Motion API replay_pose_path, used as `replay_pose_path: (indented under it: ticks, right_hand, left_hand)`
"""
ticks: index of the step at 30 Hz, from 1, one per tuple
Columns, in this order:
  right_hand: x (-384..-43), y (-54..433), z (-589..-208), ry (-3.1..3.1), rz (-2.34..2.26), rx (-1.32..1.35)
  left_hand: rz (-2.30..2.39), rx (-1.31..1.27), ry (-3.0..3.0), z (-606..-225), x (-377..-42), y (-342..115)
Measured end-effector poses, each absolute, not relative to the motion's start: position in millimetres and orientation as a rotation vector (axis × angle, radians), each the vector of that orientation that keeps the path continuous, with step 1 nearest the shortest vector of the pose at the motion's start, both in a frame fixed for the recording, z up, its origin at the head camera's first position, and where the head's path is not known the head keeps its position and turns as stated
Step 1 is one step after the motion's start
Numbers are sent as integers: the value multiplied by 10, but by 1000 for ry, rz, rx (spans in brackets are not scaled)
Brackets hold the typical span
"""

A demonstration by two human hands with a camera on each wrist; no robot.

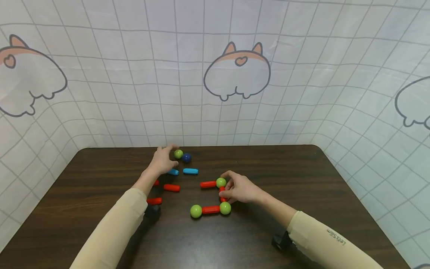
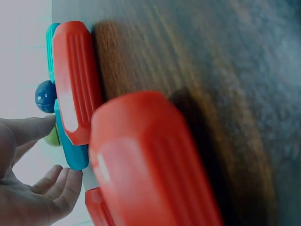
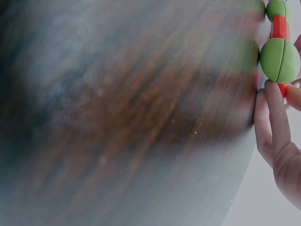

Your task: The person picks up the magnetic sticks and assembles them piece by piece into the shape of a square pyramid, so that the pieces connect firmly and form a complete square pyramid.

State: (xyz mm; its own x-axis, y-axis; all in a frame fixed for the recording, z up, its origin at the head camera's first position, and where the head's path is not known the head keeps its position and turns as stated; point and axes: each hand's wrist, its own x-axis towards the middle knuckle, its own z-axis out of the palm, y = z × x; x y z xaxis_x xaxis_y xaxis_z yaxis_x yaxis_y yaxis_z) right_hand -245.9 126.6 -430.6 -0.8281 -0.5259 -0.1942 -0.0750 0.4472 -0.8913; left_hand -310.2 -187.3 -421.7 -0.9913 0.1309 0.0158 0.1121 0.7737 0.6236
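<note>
My left hand [image 1: 162, 160] reaches to the far side of the table, thumb and fingers spread around the near side of a loose green ball [image 1: 178, 154]. A gap shows between the fingertips and the ball. Beside that ball sits a dark blue ball [image 1: 187, 158]. My right hand [image 1: 242, 189] pinches a short red rod [image 1: 222, 191] between thumb and fingers. This rod links a green ball [image 1: 221, 182] and a nearer green ball [image 1: 225, 208]. Another red rod [image 1: 211, 210] joins the nearer ball to a third green ball [image 1: 196, 211]. From the farther ball a red rod [image 1: 208, 184] points left.
Two light blue rods lie near my left hand, one [image 1: 190, 171] in full sight and one [image 1: 173, 172] partly covered. Loose red rods [image 1: 171, 188] lie beside my left forearm. A patterned white curtain [image 1: 188, 74] rises behind the dark wooden table [image 1: 285, 164].
</note>
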Motion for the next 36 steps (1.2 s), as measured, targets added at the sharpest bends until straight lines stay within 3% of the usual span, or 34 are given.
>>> replay_pose_path:
  ticks: [36]
  right_hand:
    - [-2475,1263,-4321,2245,-1363,-503]
  left_hand:
    - [1039,151,2931,-4222,-3013,-2112]
